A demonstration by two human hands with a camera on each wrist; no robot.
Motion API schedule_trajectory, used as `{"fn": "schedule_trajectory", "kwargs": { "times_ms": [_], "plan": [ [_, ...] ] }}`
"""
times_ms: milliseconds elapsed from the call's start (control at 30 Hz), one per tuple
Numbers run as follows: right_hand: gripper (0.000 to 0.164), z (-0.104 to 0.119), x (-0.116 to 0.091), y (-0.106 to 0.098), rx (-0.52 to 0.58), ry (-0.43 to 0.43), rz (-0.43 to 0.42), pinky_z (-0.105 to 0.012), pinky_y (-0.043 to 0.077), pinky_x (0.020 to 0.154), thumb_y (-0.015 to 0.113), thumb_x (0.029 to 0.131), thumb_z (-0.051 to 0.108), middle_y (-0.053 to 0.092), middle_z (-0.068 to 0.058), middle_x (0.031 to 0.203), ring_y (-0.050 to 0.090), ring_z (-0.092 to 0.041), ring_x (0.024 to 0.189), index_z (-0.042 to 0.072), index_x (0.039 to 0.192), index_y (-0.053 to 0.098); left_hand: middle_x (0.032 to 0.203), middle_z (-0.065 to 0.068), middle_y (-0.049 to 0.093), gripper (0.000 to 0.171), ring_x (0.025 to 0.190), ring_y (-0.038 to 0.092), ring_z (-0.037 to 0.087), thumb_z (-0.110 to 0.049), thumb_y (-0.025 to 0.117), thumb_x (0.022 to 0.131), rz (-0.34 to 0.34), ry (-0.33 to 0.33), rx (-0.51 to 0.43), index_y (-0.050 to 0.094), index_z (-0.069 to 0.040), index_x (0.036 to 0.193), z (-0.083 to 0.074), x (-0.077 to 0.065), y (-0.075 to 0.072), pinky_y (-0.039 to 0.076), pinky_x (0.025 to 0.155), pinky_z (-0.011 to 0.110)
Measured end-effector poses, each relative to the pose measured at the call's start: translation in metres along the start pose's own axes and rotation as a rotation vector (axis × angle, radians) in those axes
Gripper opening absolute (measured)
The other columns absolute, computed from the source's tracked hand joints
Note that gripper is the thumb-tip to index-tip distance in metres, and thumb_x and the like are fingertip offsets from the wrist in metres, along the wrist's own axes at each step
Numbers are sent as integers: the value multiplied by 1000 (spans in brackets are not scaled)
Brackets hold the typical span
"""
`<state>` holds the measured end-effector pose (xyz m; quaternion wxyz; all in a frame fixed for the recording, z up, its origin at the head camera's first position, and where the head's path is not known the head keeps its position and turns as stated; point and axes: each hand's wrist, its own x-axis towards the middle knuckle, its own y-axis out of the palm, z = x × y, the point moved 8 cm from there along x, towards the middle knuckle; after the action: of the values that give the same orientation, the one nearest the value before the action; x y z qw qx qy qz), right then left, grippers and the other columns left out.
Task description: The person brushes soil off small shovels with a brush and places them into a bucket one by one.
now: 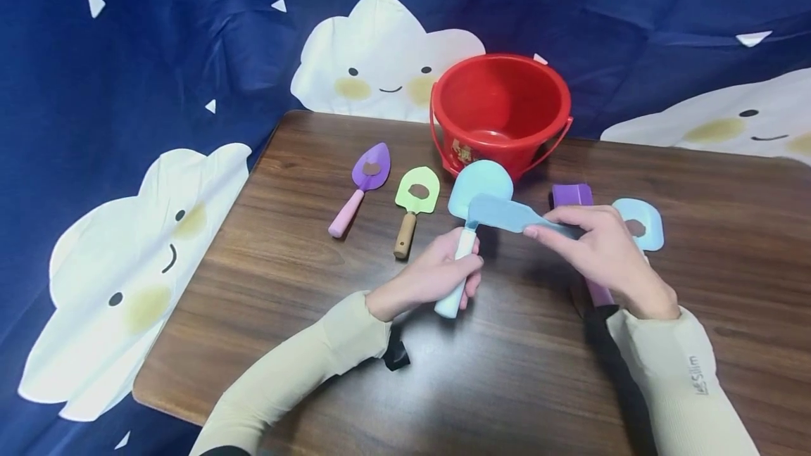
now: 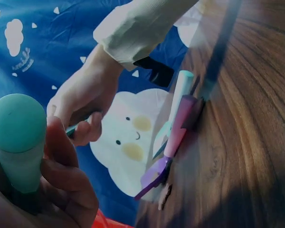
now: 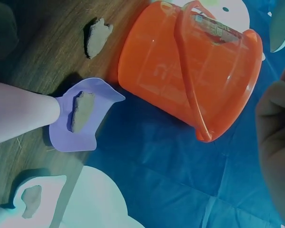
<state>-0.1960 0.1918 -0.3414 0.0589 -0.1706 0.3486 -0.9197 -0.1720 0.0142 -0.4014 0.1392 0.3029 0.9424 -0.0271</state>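
Now holding a blue shovel [image 1: 480, 185] in the left hand [image 1: 446, 269], with a flat blue scraper [image 1: 507, 214] in the right hand [image 1: 602, 248]!
Wrapping left fingers snugly round the shovel's white handle [image 1: 449, 302], well above the wooden table [image 1: 285, 315], with the rounded head up in front of the red bucket [image 1: 535, 153]; pinching the scraper between right thumb and fingers, crossing its blade over the shovel's neck in the head view, though hard to tell if touching. Over to the left, lying side by side: a purple trowel [image 1: 364, 182] and a green shovel [image 1: 419, 176], both bearing brown lumps [image 1: 419, 191]. Near the right hand, resting on the wood: a purple scoop [image 1: 572, 195] and a smaller blue shovel [image 1: 650, 222], likewise loaded.
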Motion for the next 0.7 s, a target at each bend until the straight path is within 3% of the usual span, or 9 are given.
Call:
{"fn": "schedule_trajectory", "kwargs": {
  "times_ms": [100,200,433,567,700],
  "plan": [
    [13,-8,1,-1,31,64,-9,-24,37,50,80,79,21,66,5,68,48,-9,58,18,90,75,57,6,51,7,41,51,17,-3,44,92,14,-8,-9,40,-6,98,0,0,1,49,43,27],
    [13,-15,3,-4,12,116,-59,-26,32,47,79,80,26,61,4,61,43,-10,56,17,87,75,56,6,50,8,41,51,17,-3,43,91,30,-20,-4,40,-7,97,2,-1,2,49,43,27],
    [30,-33,4,-8,-54,240,-152,-28,29,46,73,82,44,53,9,58,41,-11,57,16,91,75,55,5,50,7,40,51,16,-4,44,91,42,-44,23,40,-8,96,8,-1,5,48,42,26],
    [29,-30,5,-12,-64,223,-205,-24,33,49,71,84,43,53,22,59,45,-7,58,15,90,74,53,4,50,6,39,51,17,-4,45,91,14,-26,97,42,-8,95,8,0,4,48,41,27],
    [26,-9,6,-13,-85,142,-218,-22,33,48,74,83,37,63,11,66,44,-6,55,13,92,75,53,5,52,5,39,53,18,-5,48,91,-35,-3,202,45,-7,94,5,0,1,49,40,30]
  ]
}}
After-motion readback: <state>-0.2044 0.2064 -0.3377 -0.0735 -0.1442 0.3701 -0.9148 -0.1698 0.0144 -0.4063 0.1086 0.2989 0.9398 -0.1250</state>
